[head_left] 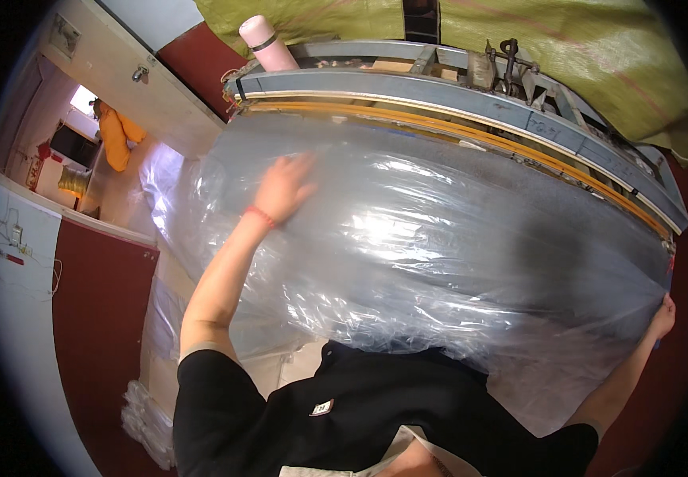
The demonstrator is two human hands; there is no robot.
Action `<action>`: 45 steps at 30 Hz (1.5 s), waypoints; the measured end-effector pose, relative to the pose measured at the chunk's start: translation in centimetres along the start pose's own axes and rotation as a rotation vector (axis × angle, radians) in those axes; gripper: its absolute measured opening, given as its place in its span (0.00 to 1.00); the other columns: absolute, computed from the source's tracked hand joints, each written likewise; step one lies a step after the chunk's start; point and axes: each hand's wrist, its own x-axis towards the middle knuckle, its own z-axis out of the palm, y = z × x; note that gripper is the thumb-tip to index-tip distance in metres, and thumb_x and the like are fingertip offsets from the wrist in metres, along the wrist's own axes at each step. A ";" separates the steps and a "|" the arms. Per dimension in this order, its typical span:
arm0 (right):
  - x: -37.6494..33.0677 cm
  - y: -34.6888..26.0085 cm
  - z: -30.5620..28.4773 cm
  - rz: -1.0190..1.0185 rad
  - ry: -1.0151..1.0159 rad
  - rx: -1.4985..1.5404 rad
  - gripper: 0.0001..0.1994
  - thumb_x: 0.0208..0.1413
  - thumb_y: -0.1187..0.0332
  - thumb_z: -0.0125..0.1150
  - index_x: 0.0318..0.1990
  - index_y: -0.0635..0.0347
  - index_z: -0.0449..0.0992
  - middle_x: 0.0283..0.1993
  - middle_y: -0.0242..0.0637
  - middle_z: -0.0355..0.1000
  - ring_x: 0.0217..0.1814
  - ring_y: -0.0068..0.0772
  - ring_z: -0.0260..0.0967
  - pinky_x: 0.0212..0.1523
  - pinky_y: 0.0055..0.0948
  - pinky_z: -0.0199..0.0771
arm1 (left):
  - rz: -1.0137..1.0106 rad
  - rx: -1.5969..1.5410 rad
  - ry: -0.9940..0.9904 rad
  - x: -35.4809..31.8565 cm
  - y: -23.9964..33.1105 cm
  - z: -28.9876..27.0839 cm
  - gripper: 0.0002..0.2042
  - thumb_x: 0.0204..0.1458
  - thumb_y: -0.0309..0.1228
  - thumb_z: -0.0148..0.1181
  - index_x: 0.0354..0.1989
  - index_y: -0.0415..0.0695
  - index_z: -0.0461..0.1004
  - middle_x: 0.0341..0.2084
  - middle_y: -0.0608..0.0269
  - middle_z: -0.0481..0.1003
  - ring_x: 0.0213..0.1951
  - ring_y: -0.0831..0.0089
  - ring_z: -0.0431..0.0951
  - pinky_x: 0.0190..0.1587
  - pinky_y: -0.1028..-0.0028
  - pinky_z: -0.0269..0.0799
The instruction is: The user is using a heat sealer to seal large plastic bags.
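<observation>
— What's nearest, from where you stand?

— A black shirt (375,413) fills the bottom centre of the frame, both bare forearms rising from it. Low at the left edge sits a stack of folded clear bags (147,421), beside a dark red panel (97,318).

— And the hands?

— The right hand (663,316) is at the far right edge, lower half, fingers closed, pinching the corner of a big clear plastic sheet (439,254). The left hand (284,187) is up at centre left, a red band (260,215) on its wrist. It lies flat with fingers spread, pressing on the sheet, gripping nothing.

— Where is the sheet itself?

— Across the whole middle of the frame, puffed up and shiny, from the chest out to the desk (471,99) behind it. Its far edge meets a yellow strip (455,127) running along the grey frame there.

— Further back?

— A pink bottle (267,42) stands upright at the top, left of centre, on the frame's end. Some dark metal fittings (507,67) sit at the top, right of centre. Behind all that, olive-green cloth (566,48) drapes across the top right. Upper left, something orange (117,139) hangs in a doorway.
</observation>
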 end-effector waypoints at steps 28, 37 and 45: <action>-5.2 4.8 -12.5 0.262 0.050 0.790 0.16 0.45 0.62 0.63 0.39 0.62 0.73 0.37 0.34 0.71 0.38 0.26 0.66 0.42 0.24 0.66 | -0.267 -0.433 0.229 4.7 0.8 2.5 0.16 0.37 0.30 0.64 0.36 0.44 0.70 0.24 0.61 0.72 0.26 0.69 0.71 0.30 0.73 0.66; 3.3 0.7 -6.4 0.447 -0.096 0.837 0.13 0.51 0.65 0.51 0.40 0.62 0.75 0.38 0.33 0.72 0.38 0.24 0.67 0.39 0.21 0.66 | -0.421 -0.846 0.527 7.8 -1.4 0.5 0.05 0.49 0.29 0.49 0.25 0.42 0.68 0.20 0.67 0.68 0.28 0.78 0.68 0.32 0.76 0.67; -1.1 -13.5 9.7 -0.072 0.150 0.649 0.09 0.49 0.65 0.57 0.28 0.62 0.70 0.21 0.31 0.67 0.24 0.23 0.64 0.27 0.24 0.65 | -0.621 -0.806 0.776 9.6 -12.4 8.6 0.09 0.49 0.32 0.52 0.21 0.45 0.62 0.15 0.74 0.61 0.17 0.85 0.57 0.20 0.83 0.54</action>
